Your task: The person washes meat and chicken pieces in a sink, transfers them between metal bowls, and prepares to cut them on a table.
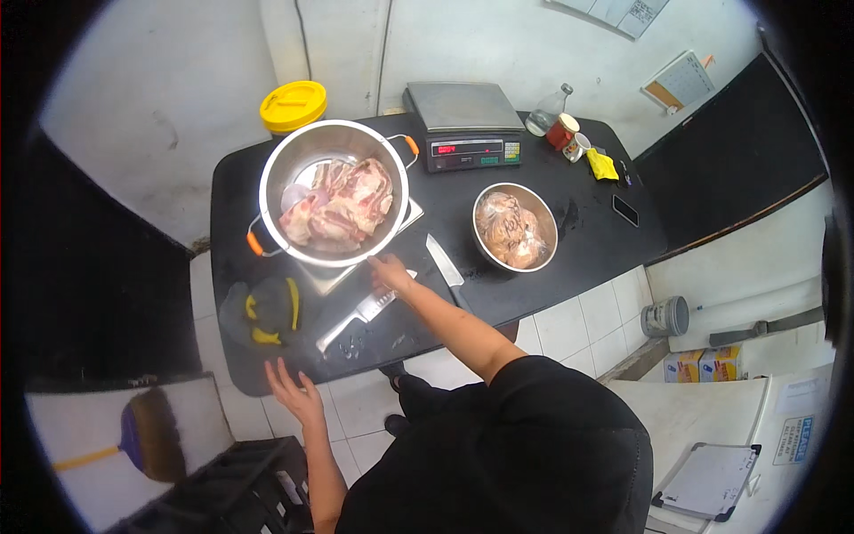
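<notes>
My right hand reaches over the table to the near rim of a large steel stockpot with orange-sleeved handles. Its fingers look bent beside the rim; whether they touch it cannot be told. Raw bone-in meat lies in the pot, which stands on a flat pale metal plate. Just under that hand is a steel-handled kitchen knife; a dark-handled knife lies to its right. My left hand hovers at the table's near left edge, fingers spread and holding nothing.
A steel bowl holds bagged meat. Behind stand a digital scale, a yellow-lidded container, a glass bottle and a mug. A phone lies right, dark-and-yellow cloth-like items left. A broom is lower left.
</notes>
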A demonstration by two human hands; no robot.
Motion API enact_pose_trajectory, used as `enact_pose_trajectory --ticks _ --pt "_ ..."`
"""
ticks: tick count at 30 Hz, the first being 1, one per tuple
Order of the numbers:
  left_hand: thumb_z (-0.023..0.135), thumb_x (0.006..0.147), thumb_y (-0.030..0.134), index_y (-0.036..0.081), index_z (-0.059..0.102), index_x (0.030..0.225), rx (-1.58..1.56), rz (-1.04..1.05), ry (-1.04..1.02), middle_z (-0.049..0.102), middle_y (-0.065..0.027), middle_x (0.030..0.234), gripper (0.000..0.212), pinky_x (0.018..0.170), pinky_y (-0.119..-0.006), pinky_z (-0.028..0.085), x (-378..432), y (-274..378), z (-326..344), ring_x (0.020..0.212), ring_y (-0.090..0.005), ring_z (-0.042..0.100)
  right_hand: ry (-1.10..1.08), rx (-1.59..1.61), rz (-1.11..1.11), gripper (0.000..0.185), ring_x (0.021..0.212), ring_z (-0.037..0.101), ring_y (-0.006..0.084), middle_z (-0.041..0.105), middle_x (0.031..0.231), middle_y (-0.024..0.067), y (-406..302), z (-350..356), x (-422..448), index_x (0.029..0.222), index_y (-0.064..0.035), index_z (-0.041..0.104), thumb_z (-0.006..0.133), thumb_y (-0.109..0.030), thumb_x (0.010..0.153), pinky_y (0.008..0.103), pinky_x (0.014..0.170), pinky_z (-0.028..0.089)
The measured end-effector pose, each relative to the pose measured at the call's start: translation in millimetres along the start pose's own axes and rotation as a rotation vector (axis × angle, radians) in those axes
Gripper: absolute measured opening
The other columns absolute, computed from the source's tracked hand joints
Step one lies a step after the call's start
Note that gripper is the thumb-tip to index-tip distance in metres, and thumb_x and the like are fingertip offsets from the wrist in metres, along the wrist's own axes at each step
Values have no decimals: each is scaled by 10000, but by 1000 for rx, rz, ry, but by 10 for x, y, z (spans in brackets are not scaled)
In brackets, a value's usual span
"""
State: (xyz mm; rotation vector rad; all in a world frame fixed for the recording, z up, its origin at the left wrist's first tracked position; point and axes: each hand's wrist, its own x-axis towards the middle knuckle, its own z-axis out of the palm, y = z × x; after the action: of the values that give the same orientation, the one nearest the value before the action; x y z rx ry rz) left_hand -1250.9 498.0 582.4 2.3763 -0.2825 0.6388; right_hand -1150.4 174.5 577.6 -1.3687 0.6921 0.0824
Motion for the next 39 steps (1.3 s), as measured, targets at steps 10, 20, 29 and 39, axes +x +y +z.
enact_pose_trajectory --ticks 10,20,29,39 --pt "575 749 95 86 403 1325 258 -350 -51 326 -209 1374 601 982 -526 316 -2485 -682 -1626 1237 -364 359 -859 -667 72 198 531 554 138 574 687 34 1259 1135 -2115 924 -79 549 508 -273 928 259 471 456" --pt "540 811 210 46 522 1152 153 -1734 286 543 -214 1110 379 855 -464 455 -6110 345 -2513 1005 -355 558 -1631 -1389 27 260 593 595 155 621 807 101 2617 2247 -3887 1081 -14 555 533 -208 911 289 533 526" --pt "509 685 70 83 576 1180 -215 -2227 239 543 -175 1221 500 944 -393 428 -8227 2371 -1480 1135 -331 516 -1994 -1668 -96 295 544 588 160 630 774 121 3791 2789 -5332 1055 -3 562 524 -247 894 266 477 506" --pt "564 740 223 64 608 1107 -87 -2349 952 639 -194 1005 403 862 -399 465 -9454 2911 -2322 970 -339 608 -2446 -831 -1065 301 921 614 329 630 998 190 4994 3474 -8938 1006 -43 632 523 -291 875 385 791 478"
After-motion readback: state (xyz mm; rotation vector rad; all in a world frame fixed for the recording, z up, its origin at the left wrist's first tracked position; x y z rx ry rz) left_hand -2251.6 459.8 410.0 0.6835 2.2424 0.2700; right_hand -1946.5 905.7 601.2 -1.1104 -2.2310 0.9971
